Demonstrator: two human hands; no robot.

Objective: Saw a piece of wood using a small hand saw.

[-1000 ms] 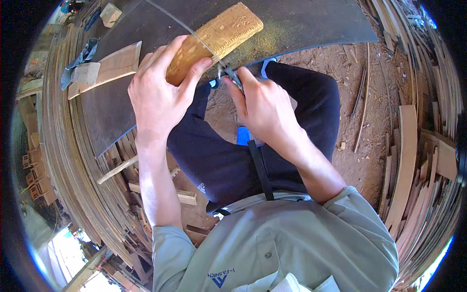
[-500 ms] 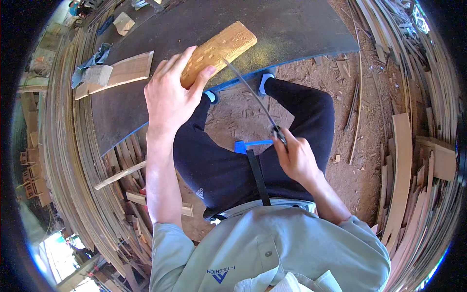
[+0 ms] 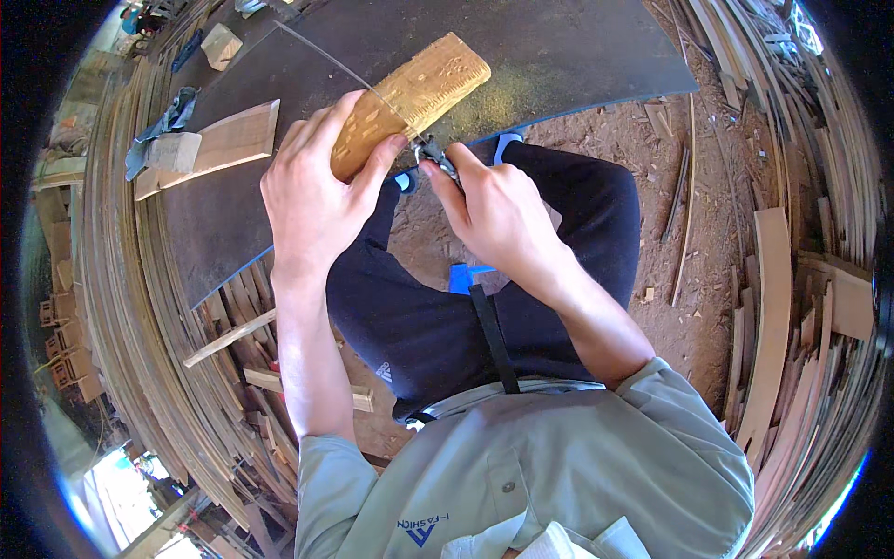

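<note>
Right hand (image 3: 503, 200) wrapped round one thin-bladed tool (image 3: 438, 156); left hand (image 3: 317, 200) clamping one yellowish block (image 3: 433, 79) at the bench (image 3: 577, 51)'s near edge. Probably best: block steady, grip clear of the stroke line, strokes even. Beyond, toward the left edge: one board (image 3: 233, 140), two small offcuts (image 3: 174, 152), one cloth (image 3: 146, 154).
</note>
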